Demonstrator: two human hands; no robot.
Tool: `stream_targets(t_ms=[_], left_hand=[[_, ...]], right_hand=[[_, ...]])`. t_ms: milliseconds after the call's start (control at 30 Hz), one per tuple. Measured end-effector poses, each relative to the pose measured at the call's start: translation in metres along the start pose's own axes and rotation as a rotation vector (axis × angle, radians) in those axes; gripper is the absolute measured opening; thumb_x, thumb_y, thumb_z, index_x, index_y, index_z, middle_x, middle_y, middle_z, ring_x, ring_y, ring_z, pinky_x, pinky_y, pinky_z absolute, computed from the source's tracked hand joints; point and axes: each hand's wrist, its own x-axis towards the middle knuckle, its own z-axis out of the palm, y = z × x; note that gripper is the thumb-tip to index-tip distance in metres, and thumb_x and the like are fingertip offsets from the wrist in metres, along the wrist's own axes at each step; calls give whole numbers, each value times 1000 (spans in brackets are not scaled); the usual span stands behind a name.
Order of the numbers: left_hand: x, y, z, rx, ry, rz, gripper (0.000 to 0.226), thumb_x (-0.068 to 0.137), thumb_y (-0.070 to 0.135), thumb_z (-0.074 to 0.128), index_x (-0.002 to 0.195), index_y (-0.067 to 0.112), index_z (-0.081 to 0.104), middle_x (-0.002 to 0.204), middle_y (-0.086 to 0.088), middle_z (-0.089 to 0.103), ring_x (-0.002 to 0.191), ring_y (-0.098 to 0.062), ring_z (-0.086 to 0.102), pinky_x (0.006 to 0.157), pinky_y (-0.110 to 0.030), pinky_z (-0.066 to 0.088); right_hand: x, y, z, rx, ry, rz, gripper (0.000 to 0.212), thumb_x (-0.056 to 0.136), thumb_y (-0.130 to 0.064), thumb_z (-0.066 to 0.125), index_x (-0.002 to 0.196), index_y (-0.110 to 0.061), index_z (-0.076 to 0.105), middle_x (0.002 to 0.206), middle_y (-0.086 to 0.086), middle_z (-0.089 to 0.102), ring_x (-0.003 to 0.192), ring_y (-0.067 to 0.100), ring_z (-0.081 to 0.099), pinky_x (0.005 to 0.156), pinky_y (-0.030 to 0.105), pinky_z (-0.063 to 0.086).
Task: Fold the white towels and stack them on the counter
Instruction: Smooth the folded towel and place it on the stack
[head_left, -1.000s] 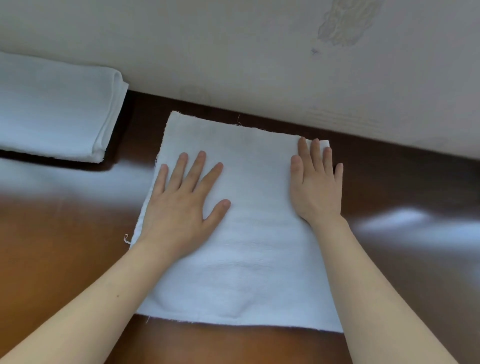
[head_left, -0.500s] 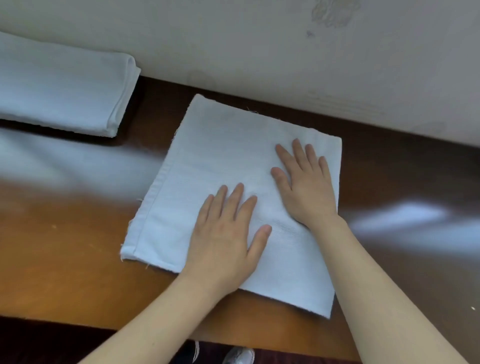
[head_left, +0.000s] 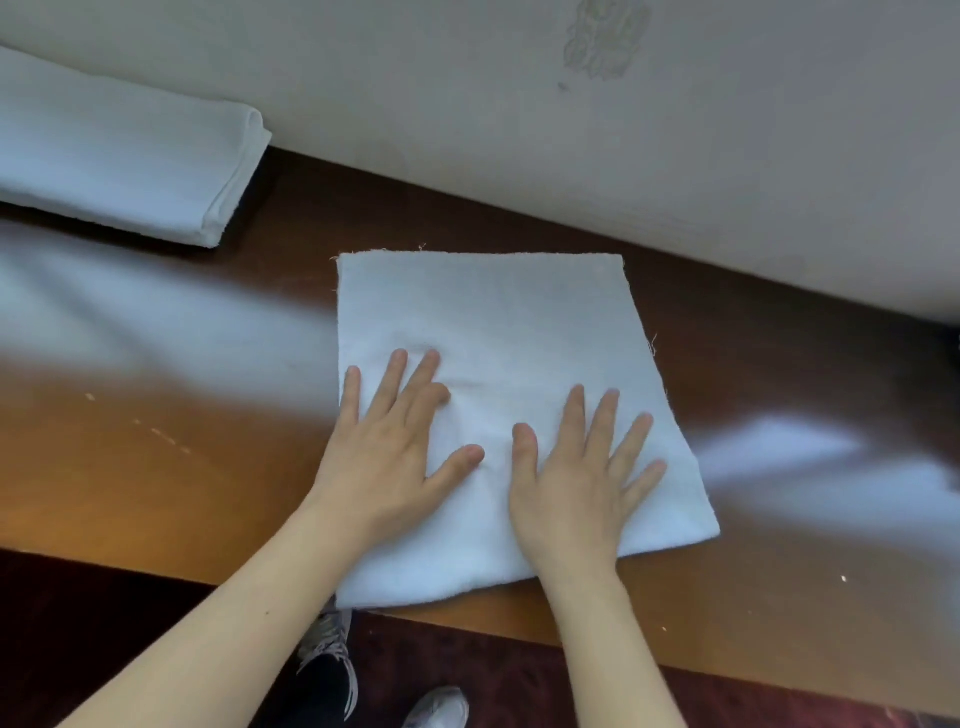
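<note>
A folded white towel (head_left: 498, 322) lies flat on the glossy brown counter (head_left: 156, 457), its near edge reaching the counter's front edge. My left hand (head_left: 395, 452) presses flat on the towel's near left part, fingers spread. My right hand (head_left: 576, 478) lies flat beside it on the near right part, fingers spread too. A second folded white towel (head_left: 119, 156) rests at the far left of the counter, against the wall.
A pale wall (head_left: 519, 104) runs along the back of the counter. Below the counter's front edge are dark red carpet (head_left: 104, 613) and a person's shoes (head_left: 332, 654).
The towel has turned and slid toward the counter's front edge. Both hands have drawn back to its near part and now lie side by side.
</note>
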Motion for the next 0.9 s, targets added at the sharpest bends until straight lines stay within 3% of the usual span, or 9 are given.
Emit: stream_targets(t_ms=[100, 167, 233, 333, 433, 500, 600, 767, 900], left_hand=[[9, -22, -9, 66, -38, 126, 76, 88, 78, 16, 153, 39, 13, 166, 12, -5, 150, -10, -19, 123, -46, -9], [14, -36, -15, 111, -64, 178, 77, 89, 78, 12, 156, 42, 0, 165, 14, -11, 149, -7, -22, 123, -42, -10], [15, -43, -20, 131, -77, 211, 75, 91, 77, 8, 156, 43, -1, 164, 14, -13, 148, -6, -23, 123, -41, -10], [4, -38, -19, 117, -12, 241, 71, 95, 73, 11, 157, 40, 8, 166, 8, -11, 150, -10, -21, 122, -42, -8], [-22, -17, -9, -21, 71, 370, 65, 96, 69, 33, 150, 32, 40, 167, 3, 9, 154, -16, 0, 123, -45, 7], [-43, -7, 1, -110, 81, 451, 59, 91, 67, 52, 137, 31, 56, 162, 3, 26, 152, -16, 15, 121, -40, 18], [-63, -8, 10, -168, 49, 475, 54, 82, 66, 66, 124, 31, 66, 153, 7, 42, 146, -13, 31, 114, -33, 32], [-63, -11, 10, -223, 131, 501, 27, 92, 52, 62, 100, 29, 75, 136, 7, 60, 132, -13, 51, 101, -32, 46], [-54, -7, 1, -204, 184, 510, 32, 97, 48, 54, 88, 26, 75, 115, 11, 72, 114, -9, 65, 82, -31, 55]], right_hand=[[28, 25, -10, -80, -1, -295, 64, 95, -63, 5, 154, -43, -10, 162, -7, -25, 147, 22, -29, 116, 55, -19], [31, 36, -8, -149, -85, -372, 63, 93, -65, -2, 152, -46, -15, 161, -9, -26, 146, 21, -30, 116, 56, -17], [17, 41, -2, -179, -123, -365, 64, 90, -66, -8, 150, -46, -21, 160, -10, -28, 146, 22, -31, 116, 57, -17], [-7, 35, 5, -150, -116, -276, 64, 91, -65, -8, 149, -44, -26, 159, -10, -32, 145, 24, -32, 115, 60, -16], [-19, 30, 3, -72, -127, -263, 66, 91, -66, -5, 149, -43, -25, 158, -10, -34, 143, 23, -35, 115, 61, -16], [-26, 33, -4, -9, -83, -358, 66, 94, -67, 3, 152, -44, -15, 160, -11, -28, 146, 19, -31, 117, 56, -15], [-34, 48, -11, 62, -80, -578, 60, 99, -64, 20, 155, -44, 10, 164, -14, -10, 150, 13, -16, 119, 51, -11], [-44, 65, -7, 88, -152, -725, 60, 99, -66, 29, 152, -38, 31, 165, -13, 6, 152, 13, -3, 119, 56, 2], [-43, 69, -12, 167, -185, -742, 60, 95, -66, 41, 146, -35, 43, 162, -14, 20, 152, 11, 8, 121, 50, 6]])
